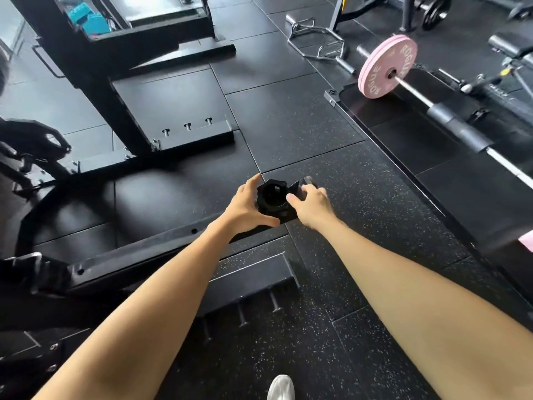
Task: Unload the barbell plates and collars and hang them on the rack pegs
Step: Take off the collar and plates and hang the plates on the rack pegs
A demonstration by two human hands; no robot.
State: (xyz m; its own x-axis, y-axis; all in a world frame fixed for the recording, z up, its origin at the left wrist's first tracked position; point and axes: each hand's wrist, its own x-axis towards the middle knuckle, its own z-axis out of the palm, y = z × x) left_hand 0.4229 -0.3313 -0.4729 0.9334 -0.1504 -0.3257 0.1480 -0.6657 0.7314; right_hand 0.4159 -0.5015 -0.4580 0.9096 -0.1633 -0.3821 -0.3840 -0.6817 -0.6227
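My white shoe (pixel 281 388) shows at the bottom edge on the speckled floor (pixel 360 284). Both my bare arms reach forward over a black frame bar (pixel 144 249). My left hand (pixel 248 204) cups a black collar (pixel 272 199) from the left, fingers curled around it, while my right hand (pixel 310 206) pinches its lever side. Farther off to the right, the barbell (pixel 415 92) lies with pink plates (pixel 385 66) on its end.

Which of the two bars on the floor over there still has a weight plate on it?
The straight barbell on the right, carrying the pink plates near its end. The chrome cage-shaped bar lying behind it on the floor is bare.
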